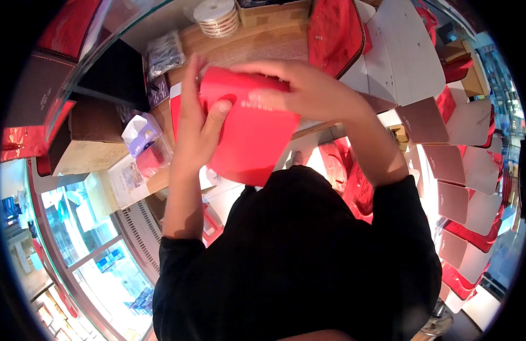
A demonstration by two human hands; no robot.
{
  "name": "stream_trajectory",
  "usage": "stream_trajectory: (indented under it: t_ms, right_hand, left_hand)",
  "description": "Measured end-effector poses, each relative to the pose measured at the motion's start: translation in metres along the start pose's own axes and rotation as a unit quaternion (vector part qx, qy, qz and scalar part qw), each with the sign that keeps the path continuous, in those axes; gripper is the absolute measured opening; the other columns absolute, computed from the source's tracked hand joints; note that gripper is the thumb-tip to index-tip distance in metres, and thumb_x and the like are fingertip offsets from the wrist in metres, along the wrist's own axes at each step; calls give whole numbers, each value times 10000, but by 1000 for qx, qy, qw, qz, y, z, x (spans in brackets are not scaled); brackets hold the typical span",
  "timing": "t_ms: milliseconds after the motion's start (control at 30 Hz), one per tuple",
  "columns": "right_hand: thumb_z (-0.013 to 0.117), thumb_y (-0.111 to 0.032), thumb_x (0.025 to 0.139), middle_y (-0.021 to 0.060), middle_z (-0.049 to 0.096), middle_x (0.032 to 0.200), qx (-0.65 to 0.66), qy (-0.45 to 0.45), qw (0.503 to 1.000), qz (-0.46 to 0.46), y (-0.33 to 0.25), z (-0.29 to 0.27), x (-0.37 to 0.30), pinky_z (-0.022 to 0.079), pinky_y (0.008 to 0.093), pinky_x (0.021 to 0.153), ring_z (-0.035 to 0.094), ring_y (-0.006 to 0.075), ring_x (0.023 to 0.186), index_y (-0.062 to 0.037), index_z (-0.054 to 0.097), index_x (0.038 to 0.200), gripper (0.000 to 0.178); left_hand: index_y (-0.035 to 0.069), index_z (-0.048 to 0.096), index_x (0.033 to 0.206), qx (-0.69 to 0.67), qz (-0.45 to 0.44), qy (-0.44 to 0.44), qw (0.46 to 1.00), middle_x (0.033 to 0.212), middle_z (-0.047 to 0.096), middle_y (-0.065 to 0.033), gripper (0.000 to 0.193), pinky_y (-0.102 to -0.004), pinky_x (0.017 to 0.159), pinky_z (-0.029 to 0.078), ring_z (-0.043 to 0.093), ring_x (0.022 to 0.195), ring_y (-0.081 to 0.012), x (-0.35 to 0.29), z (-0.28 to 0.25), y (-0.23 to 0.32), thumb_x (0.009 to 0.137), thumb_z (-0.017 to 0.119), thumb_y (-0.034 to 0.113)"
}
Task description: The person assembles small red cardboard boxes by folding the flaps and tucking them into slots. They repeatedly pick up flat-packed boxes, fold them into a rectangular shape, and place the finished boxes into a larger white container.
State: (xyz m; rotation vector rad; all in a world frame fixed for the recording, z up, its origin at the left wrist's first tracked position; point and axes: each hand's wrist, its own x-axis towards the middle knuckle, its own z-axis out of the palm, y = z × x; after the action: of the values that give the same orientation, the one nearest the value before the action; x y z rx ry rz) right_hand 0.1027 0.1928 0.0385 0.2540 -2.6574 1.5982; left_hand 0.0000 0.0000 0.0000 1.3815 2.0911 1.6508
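Note:
A smooth red sheet-like piece (249,145) with small pale print is in front of my chest, near the table's front edge. Its top bends over in a rounded fold; whether it is a bag or a wrapper I cannot tell. My left hand (199,128) grips its left side, thumb on the front face and fingers along the edge. Over the upper right part lies my right hand (300,88), fingers curved across the fold and slightly blurred. The fingertips of the right hand press on the red surface near the print.
On the wooden table (257,42) stand a stack of white spools (216,17) and clear plastic packets (165,54). A purple-and-white tissue pack (141,135) and a cardboard box (92,136) are at left. Red bags with white and brown boards (408,51) line the right side.

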Motion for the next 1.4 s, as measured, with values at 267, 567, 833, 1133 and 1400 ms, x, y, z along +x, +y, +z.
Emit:
stream_trajectory:
  t_ms: [267,567,833,1133,1400]
  right_hand:
    - [458,-280,936,53,578,1093,149,84,980,100,5,2,-11,409,250,879,528,119,1002,-34,420,1319,457]
    - [448,-256,951,60,517,1174,139,59,988,26,4,1,3,392,252,888,488,111,1040,-20,385,1335,455]
    - [496,-241,916,98,515,1181,50,76,994,57,0,6,5,416,271,857,502,139,1029,-97,327,1394,527]
    - [449,-192,922,126,467,1262,-78,58,995,1,7,17,0,402,301,908,502,209,1081,-134,299,1419,522]
    - [426,-157,939,100,490,1253,148,104,983,13,13,30,-2,441,269,874,535,161,1046,-108,360,1382,451]
  left_hand:
    - [8,480,1226,145,-70,35,986,1071,600,-222,505,-399,886,434,581,1003,-369,-9,5,-4,927,450,414]
    - [-8,573,1082,114,-66,-25,991,827,622,-194,413,-367,687,453,609,723,-289,4,-28,-2,943,442,358]
    - [-21,564,1071,97,-78,-58,991,824,627,-168,425,-327,707,460,617,753,-242,11,-31,4,946,447,368]
    - [-22,559,1086,135,-67,-85,985,793,624,-212,423,-358,691,469,638,740,-318,13,-33,-3,928,478,362]
    - [6,570,1086,171,-46,-114,978,783,626,-221,419,-387,661,470,629,739,-368,16,-31,2,915,487,379]
